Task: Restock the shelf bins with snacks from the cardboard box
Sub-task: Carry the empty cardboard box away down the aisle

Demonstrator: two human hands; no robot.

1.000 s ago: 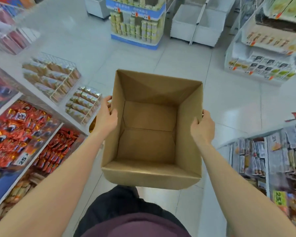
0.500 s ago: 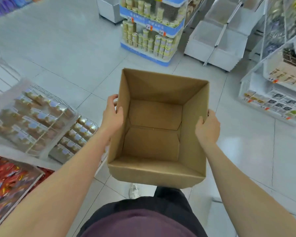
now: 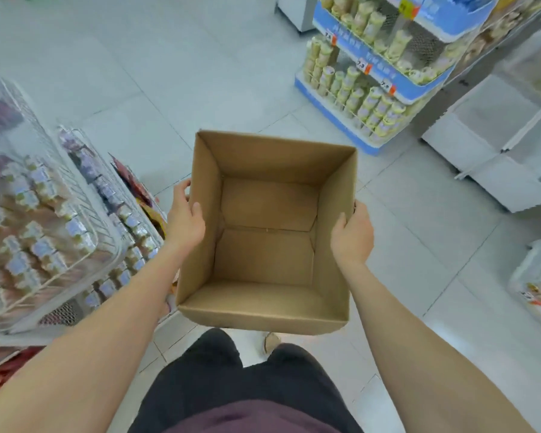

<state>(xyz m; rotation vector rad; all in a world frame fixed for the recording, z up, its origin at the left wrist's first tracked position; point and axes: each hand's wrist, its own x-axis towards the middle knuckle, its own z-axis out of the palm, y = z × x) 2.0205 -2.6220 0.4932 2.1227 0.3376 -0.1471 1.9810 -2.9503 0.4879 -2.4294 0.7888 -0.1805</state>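
Observation:
I carry an open brown cardboard box [image 3: 264, 260] in front of my body, above the floor. Nothing lies inside it; only its folded bottom flaps show. My left hand [image 3: 183, 218] grips the box's left wall, thumb hooked over the rim. My right hand [image 3: 353, 232] grips the right wall the same way, thumb over the edge. Clear shelf bins [image 3: 44, 232] filled with small wrapped snacks stand at my left, beside my left forearm.
A blue display rack [image 3: 372, 79] stacked with pale cups stands ahead on the right. White boxes or low units [image 3: 497, 151] sit on the floor at the far right. Pale tiled floor [image 3: 169, 73] stretches ahead. Red snack packs [image 3: 0, 376] fill a lower left shelf.
The view has swung right and forward along the aisle; the left shelves slid toward the left edge and the blue rack came closer. Both hands keep their grip on the box.

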